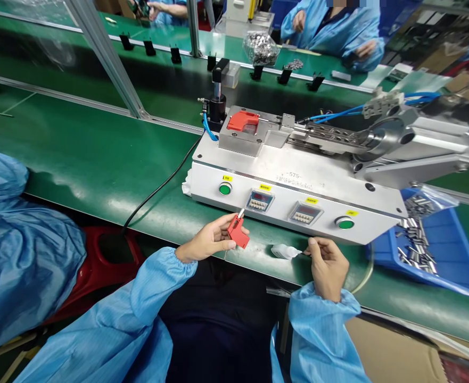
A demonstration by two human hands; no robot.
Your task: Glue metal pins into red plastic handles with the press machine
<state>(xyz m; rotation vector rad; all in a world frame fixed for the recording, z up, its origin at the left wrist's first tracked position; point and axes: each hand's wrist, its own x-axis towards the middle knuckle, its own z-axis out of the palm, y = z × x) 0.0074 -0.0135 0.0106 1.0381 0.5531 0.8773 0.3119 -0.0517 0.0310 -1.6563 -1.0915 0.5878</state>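
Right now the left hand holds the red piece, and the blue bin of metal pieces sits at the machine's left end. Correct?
Wrong end: in the head view, the blue bin of metal pieces sits at the right end of the machine. The left hand does hold the red piece.

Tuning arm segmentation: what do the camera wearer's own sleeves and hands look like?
Loose, wrinkled light-blue fabric left sleeve and matching right sleeve, both with gathered cuffs at the wrist. Left hand and right hand are bare: no gloves, and no rings visible.
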